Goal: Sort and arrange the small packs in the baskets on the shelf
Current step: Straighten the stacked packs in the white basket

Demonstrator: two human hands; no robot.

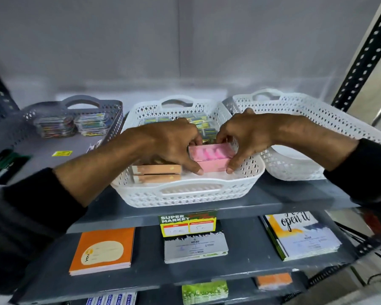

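Observation:
A white perforated basket point(185, 194) stands in the middle of the grey shelf. Both hands reach into it. My left hand point(169, 142) and my right hand point(244, 137) grip a stack of pink packs point(211, 156) from either side, thumbs at the front. Two orange-brown packs point(157, 173) lie stacked at the basket's front left. Several green-and-yellow small packs point(204, 126) sit at the back, partly hidden by my hands.
A grey basket point(117, 113) at the left holds clear packs of coloured clips point(73, 125). Another white basket point(312, 133) stands at the right. A yellow label point(62, 153) lies on the shelf. Notebooks point(103, 249) and a supermarket price tag point(187, 223) are below.

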